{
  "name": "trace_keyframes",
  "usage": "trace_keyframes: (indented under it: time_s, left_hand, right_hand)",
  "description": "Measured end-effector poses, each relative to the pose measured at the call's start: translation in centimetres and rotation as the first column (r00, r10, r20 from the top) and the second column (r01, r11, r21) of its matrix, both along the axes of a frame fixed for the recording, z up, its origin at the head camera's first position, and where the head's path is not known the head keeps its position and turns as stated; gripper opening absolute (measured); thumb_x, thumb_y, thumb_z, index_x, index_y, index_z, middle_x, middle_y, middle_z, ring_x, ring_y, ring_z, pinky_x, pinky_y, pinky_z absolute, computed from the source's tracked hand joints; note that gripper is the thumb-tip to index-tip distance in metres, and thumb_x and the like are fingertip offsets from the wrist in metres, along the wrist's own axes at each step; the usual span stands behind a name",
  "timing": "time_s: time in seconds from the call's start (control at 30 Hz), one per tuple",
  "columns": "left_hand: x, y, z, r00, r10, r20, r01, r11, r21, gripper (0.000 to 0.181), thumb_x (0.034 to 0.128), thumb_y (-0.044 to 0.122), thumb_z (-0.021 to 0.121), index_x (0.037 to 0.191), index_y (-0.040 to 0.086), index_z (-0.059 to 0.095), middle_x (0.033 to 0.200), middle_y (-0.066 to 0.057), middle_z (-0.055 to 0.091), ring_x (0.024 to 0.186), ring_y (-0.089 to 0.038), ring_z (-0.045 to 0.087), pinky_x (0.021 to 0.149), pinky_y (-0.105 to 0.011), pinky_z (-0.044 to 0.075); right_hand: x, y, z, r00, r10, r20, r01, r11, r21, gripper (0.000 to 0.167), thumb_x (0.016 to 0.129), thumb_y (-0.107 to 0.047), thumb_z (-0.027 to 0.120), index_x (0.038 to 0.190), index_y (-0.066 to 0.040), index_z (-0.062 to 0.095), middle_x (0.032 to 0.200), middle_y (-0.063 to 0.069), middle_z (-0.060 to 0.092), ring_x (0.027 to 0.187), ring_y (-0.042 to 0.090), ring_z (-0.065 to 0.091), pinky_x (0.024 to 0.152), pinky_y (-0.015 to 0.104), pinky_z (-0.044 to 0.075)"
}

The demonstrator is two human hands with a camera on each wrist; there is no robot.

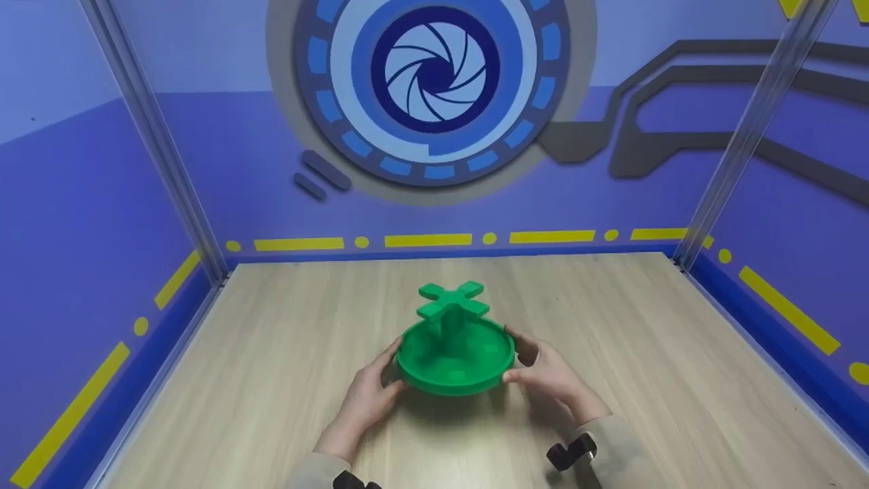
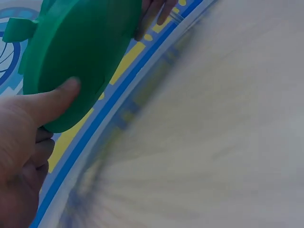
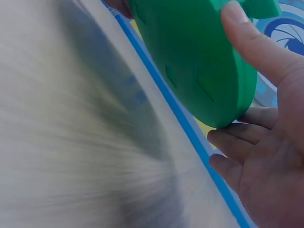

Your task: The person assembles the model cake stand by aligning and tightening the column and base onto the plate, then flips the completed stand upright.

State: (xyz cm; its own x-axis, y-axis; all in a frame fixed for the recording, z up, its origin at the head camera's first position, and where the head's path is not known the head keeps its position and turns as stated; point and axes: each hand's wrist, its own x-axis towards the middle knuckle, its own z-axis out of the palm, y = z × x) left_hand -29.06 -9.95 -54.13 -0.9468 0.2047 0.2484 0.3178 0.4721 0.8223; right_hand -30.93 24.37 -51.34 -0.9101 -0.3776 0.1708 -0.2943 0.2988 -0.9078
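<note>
A green round dish (image 1: pixel 475 363) with a post in its middle, topped by a green cross-shaped piece (image 1: pixel 453 299), is held between both hands. Its smooth underside (image 2: pixel 90 52) shows in the left wrist view, lifted off the table. My left hand (image 1: pixel 366 395) grips the left rim, the thumb pressing the outer wall and the other fingers behind. On the opposite side my right hand (image 1: pixel 555 375) holds the rim between thumb and fingers. Faint angular outlines mark the underside in the right wrist view, where the right thumb (image 3: pixel 235 12) lies on the green wall.
A pale wood table (image 1: pixel 271 326) lies below, with a soft shadow under the dish. Blue printed panels (image 1: pixel 224 136) stand behind and on both sides, joined by metal corner posts (image 1: pixel 736 129). A dark band (image 1: pixel 571 451) sits at the right wrist.
</note>
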Motion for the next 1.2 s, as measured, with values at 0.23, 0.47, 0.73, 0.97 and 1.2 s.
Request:
trace_keyframes:
  time_s: [0.23, 0.47, 0.73, 0.97, 1.2]
  left_hand:
    - [0.4, 0.7, 0.9, 0.983, 0.151, -0.100, -0.144, 0.987, 0.074, 0.046, 0.0994, 0.003, 0.063, 0.144, 0.011, 0.059, 0.147, -0.014, 0.061, 0.133, -0.036, 0.061, 0.110, -0.048, 0.052]
    - [0.8, 1.4, 2.3, 0.963, 0.221, -0.153, -0.199, 0.969, 0.144, 0.034, 0.0959, 0.002, 0.069, 0.129, 0.010, 0.070, 0.130, -0.012, 0.073, 0.121, -0.030, 0.071, 0.101, -0.042, 0.059]
    - [1.0, 1.2, 3.7, 0.981, 0.175, -0.086, -0.145, 0.948, 0.282, 0.031, 0.0972, 0.018, 0.071, 0.127, 0.011, 0.072, 0.121, -0.008, 0.077, 0.113, -0.025, 0.074, 0.094, -0.030, 0.062]
    - [1.1, 0.9, 4.5, 0.996, 0.072, 0.053, -0.088, 0.887, 0.452, 0.042, 0.1007, 0.022, 0.067, 0.137, 0.002, 0.064, 0.121, -0.020, 0.073, 0.107, -0.025, 0.076, 0.086, -0.030, 0.065]
    - [1.0, 0.8, 4.7, 0.991, 0.065, 0.119, -0.118, 0.846, 0.519, 0.049, 0.1001, 0.020, 0.068, 0.144, 0.000, 0.057, 0.111, -0.017, 0.075, 0.092, -0.015, 0.078, 0.075, -0.033, 0.066]
  right_hand:
    - [0.2, -0.2, 0.8, 1.000, 0.026, 0.003, -0.026, 0.994, -0.105, 0.087, 0.090, -0.011, 0.080, 0.157, 0.010, 0.029, 0.160, 0.030, 0.038, 0.149, 0.046, 0.039, 0.118, 0.025, 0.042]
    - [0.6, -1.6, 1.4, 0.946, -0.322, -0.039, 0.309, 0.932, -0.188, 0.039, 0.096, -0.001, 0.069, 0.134, -0.003, 0.067, 0.133, 0.015, 0.071, 0.114, 0.006, 0.070, 0.094, 0.015, 0.057]
    - [0.8, -1.4, 2.4, 0.920, -0.390, -0.035, 0.378, 0.909, -0.175, 0.026, 0.095, -0.007, 0.073, 0.121, -0.004, 0.074, 0.111, 0.008, 0.077, 0.096, 0.003, 0.071, 0.085, 0.018, 0.060]
    - [0.8, -0.6, 2.5, 0.970, -0.244, 0.021, 0.243, 0.948, -0.207, 0.038, 0.098, -0.012, 0.070, 0.131, 0.004, 0.064, 0.115, 0.017, 0.075, 0.095, 0.008, 0.075, 0.083, 0.029, 0.065]
    - [1.0, -0.4, 2.8, 0.986, -0.140, 0.090, 0.161, 0.941, -0.299, 0.053, 0.100, -0.012, 0.068, 0.147, 0.004, 0.049, 0.116, 0.006, 0.075, 0.098, 0.011, 0.076, 0.085, 0.034, 0.066]
